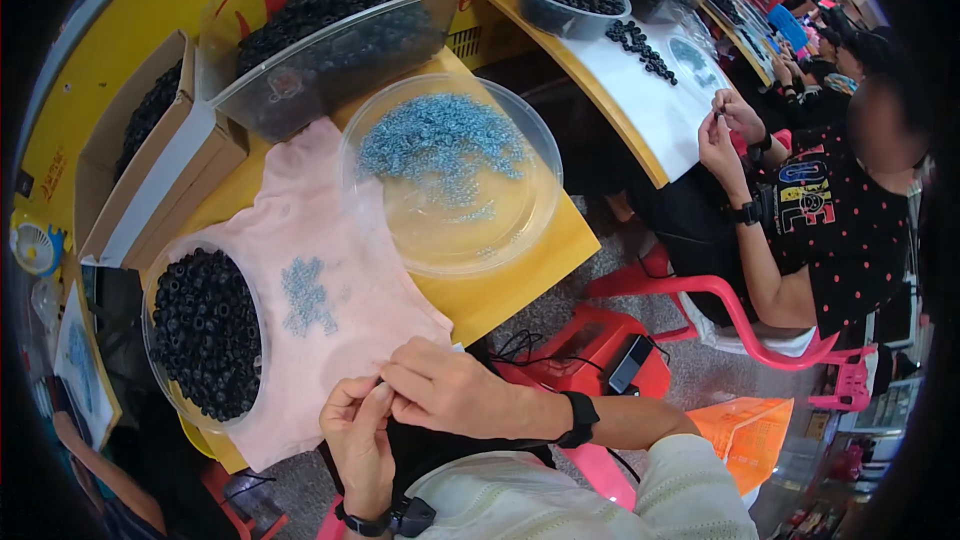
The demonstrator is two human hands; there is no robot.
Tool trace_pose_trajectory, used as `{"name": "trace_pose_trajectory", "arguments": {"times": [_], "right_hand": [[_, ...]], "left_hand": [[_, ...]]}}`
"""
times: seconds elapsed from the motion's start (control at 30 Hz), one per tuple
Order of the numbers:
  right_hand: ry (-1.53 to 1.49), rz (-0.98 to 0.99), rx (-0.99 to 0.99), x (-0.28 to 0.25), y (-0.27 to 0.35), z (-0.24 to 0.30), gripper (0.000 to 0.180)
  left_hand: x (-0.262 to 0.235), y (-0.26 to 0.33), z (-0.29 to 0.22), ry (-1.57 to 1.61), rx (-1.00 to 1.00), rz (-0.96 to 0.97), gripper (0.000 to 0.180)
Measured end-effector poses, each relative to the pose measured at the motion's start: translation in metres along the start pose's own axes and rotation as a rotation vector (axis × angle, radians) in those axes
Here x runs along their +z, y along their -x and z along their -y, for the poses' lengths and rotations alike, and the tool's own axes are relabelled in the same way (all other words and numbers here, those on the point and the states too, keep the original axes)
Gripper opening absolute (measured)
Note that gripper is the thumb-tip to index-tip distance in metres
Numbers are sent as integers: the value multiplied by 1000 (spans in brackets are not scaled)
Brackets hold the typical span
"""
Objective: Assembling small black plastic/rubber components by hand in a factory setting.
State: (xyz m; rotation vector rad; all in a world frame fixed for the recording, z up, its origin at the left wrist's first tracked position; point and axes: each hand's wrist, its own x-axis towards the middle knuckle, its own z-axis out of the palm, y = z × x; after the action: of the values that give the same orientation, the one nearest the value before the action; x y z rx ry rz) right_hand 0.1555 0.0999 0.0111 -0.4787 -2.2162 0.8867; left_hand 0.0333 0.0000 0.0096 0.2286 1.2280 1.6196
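Pinching something too small to tell together at the counter's near edge, the left hand (358,438) and right hand (450,388) seem mid-assembly, needing another blue washer (305,292) from the pink cloth (330,240) next.

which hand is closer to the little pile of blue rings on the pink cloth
Left. The left hand sits just below the blue ring pile; the right hand lies farther off, below and to its right.
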Motion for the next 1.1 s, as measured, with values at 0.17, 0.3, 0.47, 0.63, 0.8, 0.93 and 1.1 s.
{"name": "trace_pose_trajectory", "arguments": {"times": [0.17, 0.3, 0.47, 0.63, 0.8, 0.93, 1.1], "right_hand": [[-14, 1, -15, -11, -24, -5, 20], [37, 48, -51, -8, -28, 0, 22], [-78, 95, 1, -3, -28, 14, 29], [-196, 163, 74, -23, -29, 24, 37], [-76, 142, 32, -17, -28, 29, 38], [-167, 168, 96, -23, -28, 33, 31], [-195, 172, 115, -33, -30, 30, 20]], "left_hand": [[2, -14, -1, 12, 74, 55, 8], [-1, -16, -10, 4, 117, 73, 13], [-23, -9, -16, 34, 89, 125, 13], [-20, 1, -21, 100, 0, 205, 15], [-15, 5, -25, 170, 15, 212, 16], [-16, 10, -20, -27, 140, 123, 23], [-12, 15, -16, -210, 276, 98, 29]]}}
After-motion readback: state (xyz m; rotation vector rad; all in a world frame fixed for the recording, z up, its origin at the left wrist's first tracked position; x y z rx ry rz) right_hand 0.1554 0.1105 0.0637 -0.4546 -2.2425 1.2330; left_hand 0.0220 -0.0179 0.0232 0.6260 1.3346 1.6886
